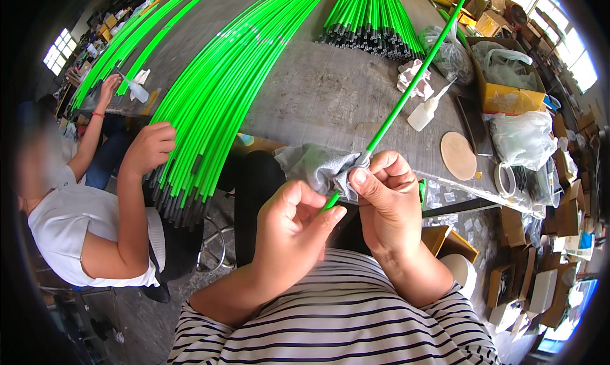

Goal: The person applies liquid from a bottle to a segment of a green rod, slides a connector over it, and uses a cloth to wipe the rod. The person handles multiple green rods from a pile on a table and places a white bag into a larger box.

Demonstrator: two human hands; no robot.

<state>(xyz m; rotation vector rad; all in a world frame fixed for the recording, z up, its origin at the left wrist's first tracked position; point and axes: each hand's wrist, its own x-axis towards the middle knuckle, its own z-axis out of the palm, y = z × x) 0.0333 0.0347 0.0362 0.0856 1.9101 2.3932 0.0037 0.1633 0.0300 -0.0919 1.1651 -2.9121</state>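
Striped shirt fabric (330, 317) fills the bottom centre; mid-frame, the left hand (298, 225) pinches a green rod (410, 91) near its lower end, the tip hidden in that grasp, while the right hand (391, 199) squeezes a grey rag (314, 165) against the rod between thumb and fingers. The rod's upper end is cut off at the top edge. At upper right, a yellow box (508, 102) holds clear plastic (508, 66), its markings too small to read; left of it, a see-through bag (452, 58) contains dark pieces, hard to make out, above a white nozzle bottle (422, 116)
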